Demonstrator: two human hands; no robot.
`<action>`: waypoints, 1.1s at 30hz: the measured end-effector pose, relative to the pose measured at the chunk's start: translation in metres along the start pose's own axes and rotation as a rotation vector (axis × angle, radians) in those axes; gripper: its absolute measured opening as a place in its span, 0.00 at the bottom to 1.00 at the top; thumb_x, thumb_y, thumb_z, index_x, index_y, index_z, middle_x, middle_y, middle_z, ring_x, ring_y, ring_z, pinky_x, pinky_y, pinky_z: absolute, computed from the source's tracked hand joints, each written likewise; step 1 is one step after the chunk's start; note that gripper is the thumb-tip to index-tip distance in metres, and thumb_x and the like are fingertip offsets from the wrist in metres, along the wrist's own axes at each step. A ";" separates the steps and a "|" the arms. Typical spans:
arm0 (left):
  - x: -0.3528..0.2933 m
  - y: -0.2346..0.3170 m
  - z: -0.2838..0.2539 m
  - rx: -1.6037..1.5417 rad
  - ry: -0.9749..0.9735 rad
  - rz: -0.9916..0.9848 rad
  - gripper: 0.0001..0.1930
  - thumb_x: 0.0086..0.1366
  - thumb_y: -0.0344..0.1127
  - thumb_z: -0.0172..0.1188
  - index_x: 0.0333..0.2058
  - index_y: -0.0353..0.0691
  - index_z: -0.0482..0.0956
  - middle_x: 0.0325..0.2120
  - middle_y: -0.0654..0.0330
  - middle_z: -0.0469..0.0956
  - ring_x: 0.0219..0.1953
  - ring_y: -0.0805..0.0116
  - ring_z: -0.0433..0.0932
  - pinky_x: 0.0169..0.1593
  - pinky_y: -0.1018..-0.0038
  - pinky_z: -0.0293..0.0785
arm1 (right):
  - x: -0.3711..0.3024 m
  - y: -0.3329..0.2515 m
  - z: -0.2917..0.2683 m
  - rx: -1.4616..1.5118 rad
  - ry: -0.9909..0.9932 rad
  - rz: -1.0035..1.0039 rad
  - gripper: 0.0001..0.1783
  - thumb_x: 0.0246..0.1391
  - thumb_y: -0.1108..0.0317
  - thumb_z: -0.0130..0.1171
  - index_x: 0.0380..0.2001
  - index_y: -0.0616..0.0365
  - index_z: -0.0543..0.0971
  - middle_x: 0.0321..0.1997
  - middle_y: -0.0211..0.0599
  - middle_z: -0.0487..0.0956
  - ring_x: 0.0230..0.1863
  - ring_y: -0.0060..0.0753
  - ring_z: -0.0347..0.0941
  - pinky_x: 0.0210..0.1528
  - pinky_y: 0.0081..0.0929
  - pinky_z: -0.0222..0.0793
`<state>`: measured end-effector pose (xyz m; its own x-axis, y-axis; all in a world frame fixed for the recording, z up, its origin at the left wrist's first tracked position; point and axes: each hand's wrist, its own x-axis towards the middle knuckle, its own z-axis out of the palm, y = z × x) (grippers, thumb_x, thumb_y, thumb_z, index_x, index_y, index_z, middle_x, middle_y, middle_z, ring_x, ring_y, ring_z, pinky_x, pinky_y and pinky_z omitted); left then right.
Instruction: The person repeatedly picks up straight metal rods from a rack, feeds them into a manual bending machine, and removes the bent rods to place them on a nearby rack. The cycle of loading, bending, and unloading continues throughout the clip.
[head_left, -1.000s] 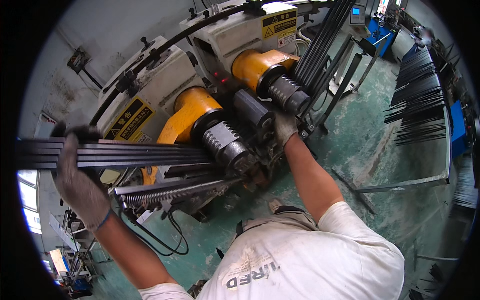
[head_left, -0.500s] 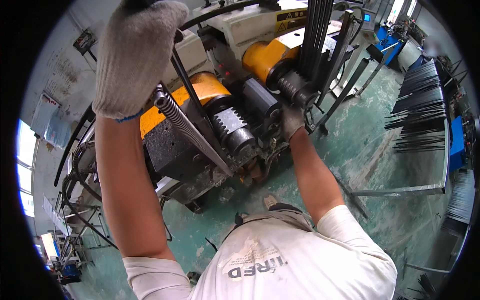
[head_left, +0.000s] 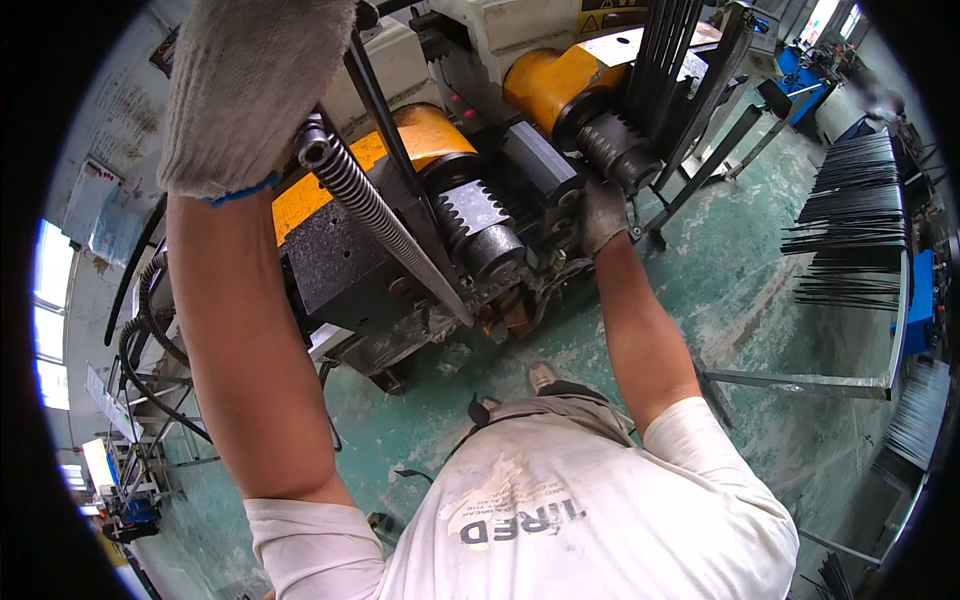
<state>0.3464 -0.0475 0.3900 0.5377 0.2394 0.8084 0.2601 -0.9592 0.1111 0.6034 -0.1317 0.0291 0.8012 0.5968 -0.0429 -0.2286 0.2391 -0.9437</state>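
My left hand [head_left: 255, 95], in a pale knitted glove, is raised at the upper left above the machine. It looks closed round something dark, but the picture's edge cuts off its fingers. Just below it a steel rod with a coil spring [head_left: 375, 215] slants down beside a black bar. My right hand [head_left: 604, 215], also gloved, reaches in beside a dark angular block [head_left: 541, 160] and under a toothed black cylinder [head_left: 617, 150]. Its fingers are hidden by the machine parts. A second toothed cylinder [head_left: 475, 220] protrudes from a yellow housing [head_left: 430, 135] between my arms.
Several upright black bars [head_left: 660, 70] stand behind the right yellow housing [head_left: 545, 85]. A rack at the right carries a bundle of thin dark rods [head_left: 850, 200], and its metal frame [head_left: 800, 380] runs toward me. Black hoses [head_left: 145, 300] hang at the left. The floor [head_left: 740, 260] is green and scuffed.
The view has shifted a little, so the machine sits slightly farther right. My left hand appears higher and more to the left. My right hand stays at the same machine parts.
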 end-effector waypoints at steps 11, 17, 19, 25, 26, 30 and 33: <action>0.002 -0.021 0.005 0.486 0.036 0.246 0.03 0.66 0.20 0.66 0.36 0.33 0.86 0.38 0.55 0.83 0.38 0.64 0.85 0.47 0.70 0.87 | -0.004 -0.011 0.003 -0.310 -0.001 -0.102 0.20 0.71 0.67 0.55 0.61 0.61 0.83 0.55 0.50 0.85 0.57 0.44 0.81 0.61 0.38 0.74; 0.002 -0.022 0.000 0.516 0.105 0.453 0.05 0.63 0.18 0.67 0.36 0.33 0.87 0.37 0.55 0.84 0.39 0.62 0.87 0.47 0.69 0.87 | -0.009 -0.008 -0.005 -1.142 -0.105 -0.525 0.26 0.65 0.81 0.52 0.64 0.59 0.81 0.63 0.56 0.82 0.64 0.55 0.79 0.67 0.41 0.76; 0.002 -0.024 -0.001 0.524 0.080 0.439 0.05 0.63 0.18 0.67 0.37 0.32 0.87 0.36 0.55 0.84 0.39 0.62 0.87 0.47 0.69 0.88 | -0.014 -0.019 0.002 -1.023 -0.131 -0.376 0.26 0.65 0.80 0.53 0.64 0.59 0.82 0.62 0.56 0.82 0.64 0.54 0.79 0.67 0.42 0.76; 0.007 -0.040 0.013 0.334 0.102 0.386 0.05 0.65 0.19 0.66 0.38 0.31 0.87 0.38 0.54 0.86 0.41 0.62 0.89 0.49 0.70 0.88 | 0.005 0.007 0.003 -0.085 -0.036 -0.215 0.15 0.68 0.71 0.60 0.56 0.60 0.84 0.48 0.45 0.85 0.47 0.39 0.84 0.45 0.38 0.81; 0.008 -0.034 0.008 0.410 0.103 0.483 0.05 0.67 0.20 0.66 0.40 0.30 0.87 0.39 0.54 0.87 0.41 0.63 0.89 0.49 0.71 0.88 | 0.009 0.013 -0.002 -0.059 -0.028 -0.226 0.14 0.68 0.70 0.62 0.54 0.60 0.85 0.46 0.42 0.86 0.43 0.35 0.84 0.40 0.36 0.82; 0.016 0.012 -0.009 0.110 0.015 -0.337 0.10 0.72 0.24 0.66 0.50 0.31 0.86 0.42 0.56 0.89 0.42 0.64 0.91 0.51 0.72 0.89 | 0.007 0.012 0.008 -0.023 -0.016 -0.076 0.12 0.68 0.68 0.65 0.50 0.60 0.86 0.43 0.38 0.86 0.39 0.30 0.84 0.37 0.34 0.82; -0.011 -0.107 -0.023 -0.040 0.061 -0.392 0.15 0.75 0.29 0.66 0.58 0.46 0.89 0.51 0.55 0.91 0.48 0.63 0.92 0.56 0.70 0.89 | 0.017 0.028 0.001 -0.150 -0.021 -0.252 0.11 0.68 0.68 0.65 0.50 0.61 0.86 0.43 0.37 0.86 0.40 0.34 0.84 0.43 0.39 0.81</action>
<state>0.2946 0.0489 0.3823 0.3548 0.5799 0.7334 0.4036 -0.8025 0.4394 0.6100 -0.1143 0.0024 0.8104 0.5490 0.2048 0.0624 0.2667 -0.9618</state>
